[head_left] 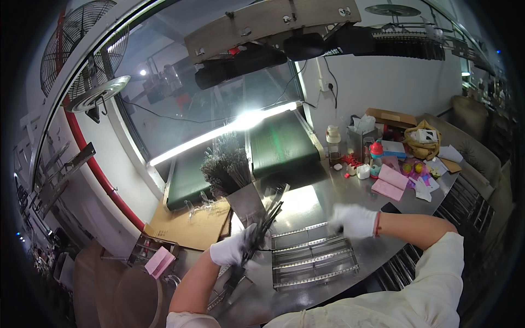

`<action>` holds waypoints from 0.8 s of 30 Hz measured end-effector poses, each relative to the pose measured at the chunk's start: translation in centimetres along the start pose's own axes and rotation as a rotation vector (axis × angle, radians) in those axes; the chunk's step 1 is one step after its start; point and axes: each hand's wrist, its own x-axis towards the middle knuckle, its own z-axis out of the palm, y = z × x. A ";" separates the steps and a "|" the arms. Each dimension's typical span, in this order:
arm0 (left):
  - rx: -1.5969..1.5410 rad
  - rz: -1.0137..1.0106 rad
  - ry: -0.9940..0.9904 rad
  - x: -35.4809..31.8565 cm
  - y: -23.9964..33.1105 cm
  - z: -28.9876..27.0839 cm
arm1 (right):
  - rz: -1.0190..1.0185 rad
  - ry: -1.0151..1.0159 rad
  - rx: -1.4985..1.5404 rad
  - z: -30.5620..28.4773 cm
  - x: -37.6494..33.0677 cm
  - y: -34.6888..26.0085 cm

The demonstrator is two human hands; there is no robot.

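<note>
My left hand (232, 250), in a white glove, is closed around a bundle of thin dark rods (268, 220). The bundle leans up and to the right, and its lower part hangs below my fist. In front of me on the metal table lies a rack with several notched rails (313, 259). My right hand (355, 220), also white-gloved, is over the rack's far right corner. Motion smears its fingers, so whether they hold anything is unclear.
Beyond my left hand, a metal holder (249, 205) stands by many thin dark rods (224, 169). Cardboard (191, 224) lies to the left. Green conveyor belts (281, 145) are behind. At right sit a red-topped bottle (375, 156), pink paper (389, 182) and clutter. A panel (273, 33) hangs overhead.
</note>
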 end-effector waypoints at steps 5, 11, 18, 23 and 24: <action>-0.628 -0.189 -0.021 1.4 -2.1 2.7 | -0.489 0.743 -0.389 -8.5 2.5 -7.9; 1.269 0.244 0.047 3.6 2.4 1.1 | -0.296 0.460 0.115 -5.0 2.8 -4.8; 0.013 -0.186 -0.143 1.4 -2.6 -5.6 | -0.113 0.491 -0.176 -5.0 0.7 -4.6; -0.101 -0.300 -0.439 4.4 -1.2 -0.2 | -0.282 0.519 -0.173 -8.6 3.5 -9.3; 0.163 -0.254 -0.453 4.5 0.0 1.5 | -0.053 0.470 0.051 -8.3 4.1 -10.1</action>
